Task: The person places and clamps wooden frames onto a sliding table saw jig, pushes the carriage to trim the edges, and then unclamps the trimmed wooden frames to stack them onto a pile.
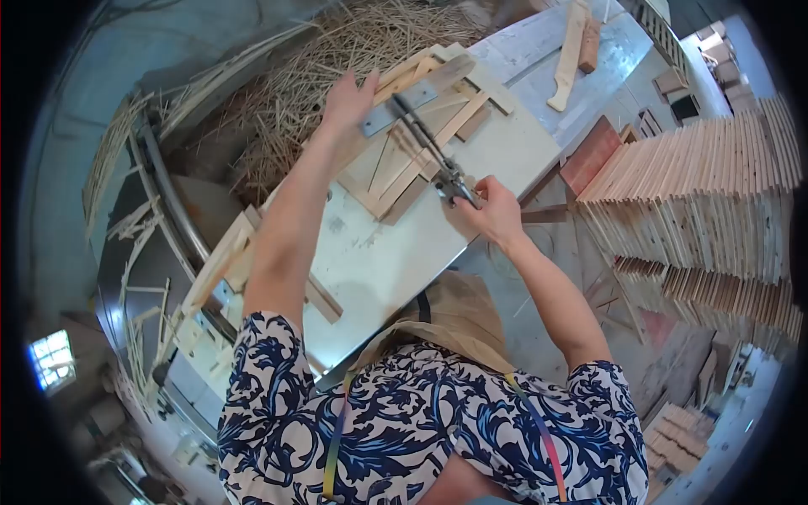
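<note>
L hand [347, 103]: at jig's far edge, by a wood strip [404, 74]; fingers part hidden, can't tell if gripping; prob. there to steady strip.
R hand [494, 210]: closed on near end of clamp [427, 141], prob. for leverage on its bar.
Clamp: slants over jig, bar tip near metal plate [390, 112]; bar blurred, contact w/ wood unclear.
Jig [380, 200]: flat on table [349, 236], between the 2 hands; raised battens likely locate wood.
Near edge: runs diagonally past apron [463, 316]; R hand close to it.
Far edge: scraps [286, 109] heaped beyond, so tight for L hand.
Room: tabletop shows btwn jig & near edge; L forearm crosses jig's left end.
Far end: shaped piece [570, 59] beside block [590, 46], well apart from hands.
R side: stack [690, 185] off table, apart from R elbow.
</note>
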A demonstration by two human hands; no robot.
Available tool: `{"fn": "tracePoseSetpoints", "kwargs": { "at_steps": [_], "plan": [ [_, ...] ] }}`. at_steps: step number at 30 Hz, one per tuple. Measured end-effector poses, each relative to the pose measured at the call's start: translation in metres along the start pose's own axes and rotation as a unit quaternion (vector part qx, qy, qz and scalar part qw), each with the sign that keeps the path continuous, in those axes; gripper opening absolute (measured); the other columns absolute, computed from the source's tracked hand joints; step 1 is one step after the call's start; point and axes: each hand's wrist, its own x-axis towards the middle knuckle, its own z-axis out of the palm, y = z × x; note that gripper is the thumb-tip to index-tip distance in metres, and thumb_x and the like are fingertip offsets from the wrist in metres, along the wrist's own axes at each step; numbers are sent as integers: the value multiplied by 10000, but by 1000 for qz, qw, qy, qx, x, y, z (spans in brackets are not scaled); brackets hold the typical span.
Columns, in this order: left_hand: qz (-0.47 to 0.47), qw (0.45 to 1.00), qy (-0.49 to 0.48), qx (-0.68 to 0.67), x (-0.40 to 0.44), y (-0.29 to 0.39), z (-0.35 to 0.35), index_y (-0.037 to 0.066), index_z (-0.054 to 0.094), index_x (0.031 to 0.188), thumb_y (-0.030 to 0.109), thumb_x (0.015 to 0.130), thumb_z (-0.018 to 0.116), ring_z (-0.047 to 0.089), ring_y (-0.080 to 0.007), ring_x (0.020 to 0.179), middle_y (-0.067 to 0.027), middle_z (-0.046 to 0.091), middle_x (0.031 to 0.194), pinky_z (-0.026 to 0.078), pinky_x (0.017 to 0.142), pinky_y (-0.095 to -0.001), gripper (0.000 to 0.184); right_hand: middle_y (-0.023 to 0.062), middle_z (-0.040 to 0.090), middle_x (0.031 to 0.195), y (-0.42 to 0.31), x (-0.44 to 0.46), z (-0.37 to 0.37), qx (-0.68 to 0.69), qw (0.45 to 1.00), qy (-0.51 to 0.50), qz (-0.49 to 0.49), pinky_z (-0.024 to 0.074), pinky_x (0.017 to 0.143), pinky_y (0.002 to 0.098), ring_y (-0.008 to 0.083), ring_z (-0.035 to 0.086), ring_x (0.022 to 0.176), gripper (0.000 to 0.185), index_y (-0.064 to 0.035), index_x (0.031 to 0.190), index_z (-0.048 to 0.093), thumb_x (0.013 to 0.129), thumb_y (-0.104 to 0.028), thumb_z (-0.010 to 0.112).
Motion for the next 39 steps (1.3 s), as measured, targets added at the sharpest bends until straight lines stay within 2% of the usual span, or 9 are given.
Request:
{"fn": "tracePoseSetpoints", "kwargs": {
  "at_steps": [3, 6, 12, 15, 17, 20, 23, 27, 39],
  "plan": [
    [109, 970, 154, -151, -84, 30, -60, -47, 619, 1326, 430, 1049, 550, 654, -299, 1185, -234, 687, 1254, 488, 1012, -390, 556, 184, 665, 869, 7, -4, 1, -3, 1000, 5, -24, 534, 738, 424, 352, 667, 814, 566, 35, 1040, 627, 801, -441, 819],
    [76, 961, 79, -254, -208, 37, -92, -45, 673, 1168, 229, 1060, 570, 680, -180, 970, -123, 732, 1023, 522, 887, -308, 312, 188, 667, 919, 7, 2, 7, 15, 998, 31, -48, 538, 776, 415, 341, 670, 858, 575, 30, 1096, 636, 817, -441, 814],
    [-384, 877, -119, -264, -435, 0, -81, -24, 684, 1000, 345, 1021, 641, 706, -168, 766, -109, 731, 870, 567, 658, -300, 371, 236, 614, 1163, 33, 7, 9, 101, 977, 43, -184, 462, 978, 453, 380, 580, 1095, 503, 38, 1206, 598, 906, -339, 741],
    [-562, 699, 27, -442, -526, -48, -40, -9, 640, 1147, 404, 1009, 645, 717, -238, 825, -165, 711, 1048, 597, 701, -332, 435, 246, 594, 1213, 54, 57, -14, 36, 955, 98, -276, 390, 1086, 482, 416, 513, 1216, 505, 49, 1308, 548, 975, -316, 657],
    [-640, 517, 275, -498, -548, -64, -26, -11, 566, 1294, 476, 992, 639, 714, -313, 941, -205, 642, 1208, 614, 797, -405, 578, 282, 579, 1277, 93, 130, -35, -91, 960, 173, -202, 384, 1086, 506, 435, 502, 1249, 542, 62, 1312, 572, 976, -355, 658],
    [-531, 536, 407, -516, -542, -114, 8, -32, 526, 1358, 531, 970, 643, 678, -322, 1094, -251, 592, 1266, 583, 903, -436, 693, 319, 602, 1274, 133, 199, -51, -136, 969, 199, -57, 384, 1067, 517, 453, 520, 1247, 611, 80, 1272, 614, 993, -463, 600],
    [-521, 495, 527, -453, -493, -119, 17, -136, 476, 1357, 572, 961, 629, 631, -388, 1189, -336, 583, 1267, 541, 974, -474, 825, 315, 641, 1224, 141, 215, -35, -229, 973, -1, -32, 410, 1050, 508, 450, 553, 1190, 766, 82, 1258, 628, 989, -624, 502],
    [-702, 453, 504, -220, -462, -108, 11, -239, 439, 1291, 595, 963, 606, 600, -469, 1198, -418, 576, 1235, 522, 958, -497, 912, 319, 663, 1191, 137, 198, -16, -260, 956, 132, -43, 393, 1063, 511, 474, 588, 1157, 821, 91, 1228, 644, 980, -671, 465],
    [-637, 465, 604, -119, -467, -123, 34, -217, 485, 1215, 578, 956, 637, 604, -537, 1123, -436, 608, 1139, 483, 978, -506, 850, 308, 718, 902, 126, 206, -19, -295, 949, 110, -13, 527, 800, 576, 492, 692, 900, 883, 89, 885, 741, 911, -764, 515]
  ]
}}
